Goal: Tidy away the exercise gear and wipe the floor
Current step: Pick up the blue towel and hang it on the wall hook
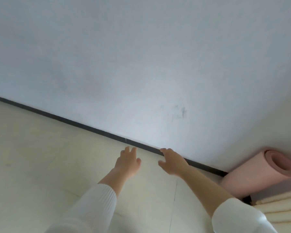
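A rolled pink exercise mat (pixel 257 172) stands against the white wall in the corner at the lower right, its spiral end facing the camera. My left hand (pixel 128 163) reaches out over the pale tiled floor (pixel 40 165) with fingers relaxed and empty. My right hand (pixel 172 161) is stretched forward beside it, fingertips near the dark skirting strip (pixel 74 122), holding nothing. Both hands are well left of the mat and apart from it. White ribbed sleeves cover both forearms.
A white wall (pixel 141 56) fills the upper frame, with a faint grey scuff low on it. Cream padded furniture (pixel 282 207) with ridges sits at the bottom right, just below the mat. Tile joints run across the floor.
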Available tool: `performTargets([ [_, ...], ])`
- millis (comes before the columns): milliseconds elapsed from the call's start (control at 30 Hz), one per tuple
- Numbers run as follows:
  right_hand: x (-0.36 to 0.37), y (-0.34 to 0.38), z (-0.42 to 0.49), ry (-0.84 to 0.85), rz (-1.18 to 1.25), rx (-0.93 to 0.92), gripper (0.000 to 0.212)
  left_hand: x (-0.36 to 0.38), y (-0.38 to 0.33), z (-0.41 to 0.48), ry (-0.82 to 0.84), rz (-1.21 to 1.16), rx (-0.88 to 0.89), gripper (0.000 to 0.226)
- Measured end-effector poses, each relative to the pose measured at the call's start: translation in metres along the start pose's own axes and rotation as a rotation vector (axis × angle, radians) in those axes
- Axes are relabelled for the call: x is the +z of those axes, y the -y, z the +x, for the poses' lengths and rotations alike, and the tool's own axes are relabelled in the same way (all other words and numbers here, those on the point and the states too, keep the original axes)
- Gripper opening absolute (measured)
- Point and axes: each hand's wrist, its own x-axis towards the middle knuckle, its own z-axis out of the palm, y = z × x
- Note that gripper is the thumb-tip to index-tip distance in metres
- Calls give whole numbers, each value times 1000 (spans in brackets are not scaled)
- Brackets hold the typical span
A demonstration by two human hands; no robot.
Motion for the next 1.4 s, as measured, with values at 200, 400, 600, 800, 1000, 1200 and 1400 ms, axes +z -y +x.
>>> performTargets([
  [200, 55, 196, 40, 34, -253, -242, 54, -79, 179, -39, -90, -19, -170, 51],
  [400, 152, 402, 60, 102, -295, -342, 53, -144, 388, -99, -93, -18, -382, 51],
  [600, 215, 582, 78, 43, -426, -675, 57, -214, 554, -147, -187, -59, -571, 52],
  [800, 252, 734, 126, 70, -486, -808, 66, -258, 683, -151, -281, -145, -689, 53],
  [1000, 297, 879, 205, 101, -578, -952, 63, -306, 816, -120, -322, -160, -770, 54],
  [1200, 322, 1031, 282, 174, -588, -993, 59, -383, 946, -83, -318, -175, -864, 55],
  [1400, 344, 1158, 338, 213, -553, -1010, 57, -454, 1053, -45, -331, -203, -904, 55],
])
